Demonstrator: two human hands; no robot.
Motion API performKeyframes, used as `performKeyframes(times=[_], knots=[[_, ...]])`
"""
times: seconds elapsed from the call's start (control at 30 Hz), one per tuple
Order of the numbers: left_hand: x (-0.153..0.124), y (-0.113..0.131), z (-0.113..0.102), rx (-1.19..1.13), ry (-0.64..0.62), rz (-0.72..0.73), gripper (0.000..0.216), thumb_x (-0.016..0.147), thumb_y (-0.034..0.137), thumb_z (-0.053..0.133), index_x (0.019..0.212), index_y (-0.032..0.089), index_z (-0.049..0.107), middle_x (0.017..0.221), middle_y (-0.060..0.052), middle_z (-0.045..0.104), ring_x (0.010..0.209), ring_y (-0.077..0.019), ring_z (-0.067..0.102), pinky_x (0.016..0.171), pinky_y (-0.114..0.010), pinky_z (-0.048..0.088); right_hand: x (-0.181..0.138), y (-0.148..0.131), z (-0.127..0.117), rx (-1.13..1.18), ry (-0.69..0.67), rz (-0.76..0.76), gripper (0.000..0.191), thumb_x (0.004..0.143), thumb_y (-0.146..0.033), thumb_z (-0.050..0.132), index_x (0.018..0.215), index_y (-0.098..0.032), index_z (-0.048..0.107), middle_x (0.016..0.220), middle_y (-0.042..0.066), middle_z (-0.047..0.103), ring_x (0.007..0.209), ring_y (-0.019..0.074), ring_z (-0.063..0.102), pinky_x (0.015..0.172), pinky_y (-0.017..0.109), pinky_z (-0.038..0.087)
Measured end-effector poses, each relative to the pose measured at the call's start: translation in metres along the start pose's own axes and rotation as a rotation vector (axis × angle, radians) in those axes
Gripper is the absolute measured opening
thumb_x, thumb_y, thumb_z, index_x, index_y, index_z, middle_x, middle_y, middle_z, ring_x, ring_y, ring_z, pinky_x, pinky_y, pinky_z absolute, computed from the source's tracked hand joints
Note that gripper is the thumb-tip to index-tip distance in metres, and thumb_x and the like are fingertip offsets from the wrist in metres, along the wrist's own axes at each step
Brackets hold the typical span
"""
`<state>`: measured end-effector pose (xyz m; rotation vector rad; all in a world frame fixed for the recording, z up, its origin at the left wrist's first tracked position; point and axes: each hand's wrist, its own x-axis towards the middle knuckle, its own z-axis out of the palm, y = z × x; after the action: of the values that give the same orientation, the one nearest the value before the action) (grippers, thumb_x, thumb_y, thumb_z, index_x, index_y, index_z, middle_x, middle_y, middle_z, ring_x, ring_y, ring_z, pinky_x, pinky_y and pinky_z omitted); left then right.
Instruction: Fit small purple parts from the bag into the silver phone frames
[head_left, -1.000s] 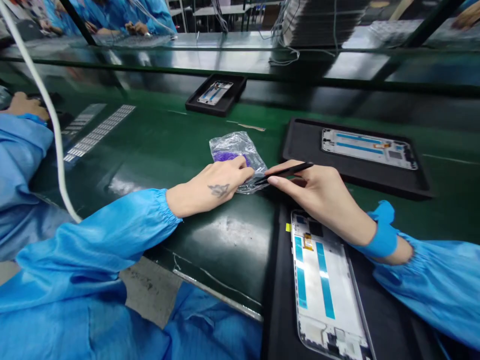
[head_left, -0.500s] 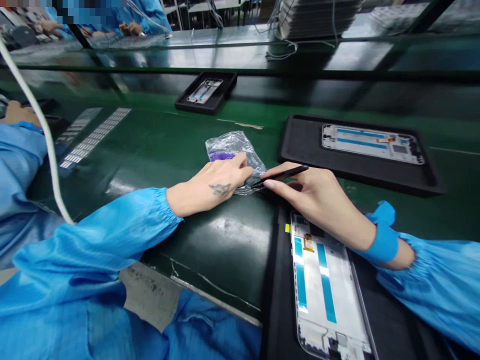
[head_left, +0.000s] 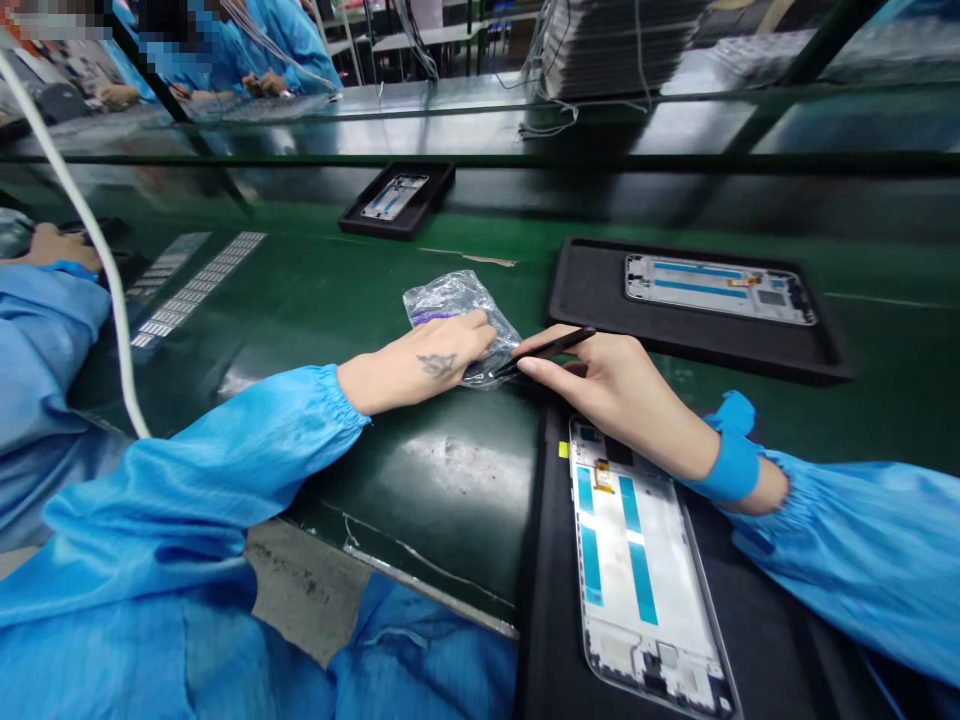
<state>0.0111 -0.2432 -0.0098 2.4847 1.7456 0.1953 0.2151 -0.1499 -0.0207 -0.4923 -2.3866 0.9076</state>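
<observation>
**Clear bag under the left hand, tool in the right**

- Clear plastic bag (head_left: 459, 303): crumpled, with something purple inside. It lies flat on the green table (head_left: 315, 290), directly under and just beyond the left fingertips.
- Left hand (head_left: 427, 362): palm down, fingers stretched loosely forward and lying on the near part of the bag. It is not closed around anything. There is a small dark mark on its back.
- Right hand (head_left: 604, 385): pinched shut on a slim black tool (head_left: 547, 349), held like a pen between thumb and forefinger. The tip points left and reaches the bag's near edge, just beside the left fingertips.
- Near black tray (head_left: 544, 600): below the right wrist, carrying a white phone frame (head_left: 637, 580) with blue strips. The right forearm passes over its upper end.
- Second black tray (head_left: 592, 290): just beyond the right hand, holding another phone frame (head_left: 716, 287) laid sideways.
- Third black tray (head_left: 367, 220): well beyond the left hand, small in view, with a frame inside.
- Rows of pale labels (head_left: 195, 285): on the table, well left of the left hand.
- White cable (head_left: 82, 220): hangs across the far left.
- Another person's hand (head_left: 49, 245): at the left edge, in a blue sleeve, well apart from both hands.
</observation>
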Motion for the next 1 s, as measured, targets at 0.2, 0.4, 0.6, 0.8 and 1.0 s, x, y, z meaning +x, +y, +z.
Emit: performKeyframes(times=[0.2,0.4,0.6,0.8,1.0], knots=[[-0.003,-0.009,-0.002,-0.045,0.022,0.024,0.025,0.095,0.004,0.042,0.103,0.013,0.063,0.101,-0.009,0.059,0.086,-0.0177,0.058,0.078,-0.030,0.047,0.000,0.001,0.001,0.002,0.000,-0.011,0.019,0.092,-0.035,0.064,0.096,-0.020,0.076,0.095,0.006,0.079,0.089,0.0258,0.073,0.083,0.037,0.056],[-0.005,-0.004,-0.006,-0.030,-0.004,0.036,0.020,0.100,0.013,0.044,0.103,0.014,0.064,0.102,-0.008,0.059,0.086,-0.0175,0.058,0.075,-0.029,0.046,0.000,0.002,0.001,0.010,-0.002,-0.013,0.019,0.092,-0.035,0.064,0.095,-0.021,0.076,0.095,0.006,0.079,0.089,0.0260,0.073,0.083,0.038,0.056],[0.000,0.001,-0.008,0.095,-0.058,0.002,0.021,0.103,0.017,0.042,0.102,0.014,0.062,0.102,-0.008,0.058,0.083,-0.0177,0.056,0.070,-0.029,0.043,0.000,0.001,0.001,0.019,-0.005,-0.007,0.019,0.092,-0.036,0.063,0.095,-0.022,0.076,0.096,0.006,0.079,0.089,0.0263,0.073,0.083,0.038,0.056],[0.002,0.004,-0.001,0.124,-0.052,0.048,0.019,0.097,0.004,0.039,0.104,0.013,0.054,0.108,-0.011,0.057,0.093,-0.0206,0.053,0.080,-0.032,0.045,0.000,0.002,0.002,0.004,0.006,-0.017,0.019,0.092,-0.035,0.062,0.096,-0.021,0.076,0.098,0.007,0.079,0.091,0.0268,0.073,0.084,0.039,0.056],[-0.001,-0.004,-0.003,-0.040,0.036,-0.006,0.020,0.097,0.006,0.039,0.099,0.015,0.056,0.100,-0.008,0.057,0.085,-0.0180,0.054,0.079,-0.031,0.046,0.000,-0.001,0.002,-0.004,0.010,-0.022,0.018,0.092,-0.033,0.063,0.095,-0.021,0.076,0.096,0.006,0.079,0.089,0.0260,0.073,0.083,0.038,0.056]])
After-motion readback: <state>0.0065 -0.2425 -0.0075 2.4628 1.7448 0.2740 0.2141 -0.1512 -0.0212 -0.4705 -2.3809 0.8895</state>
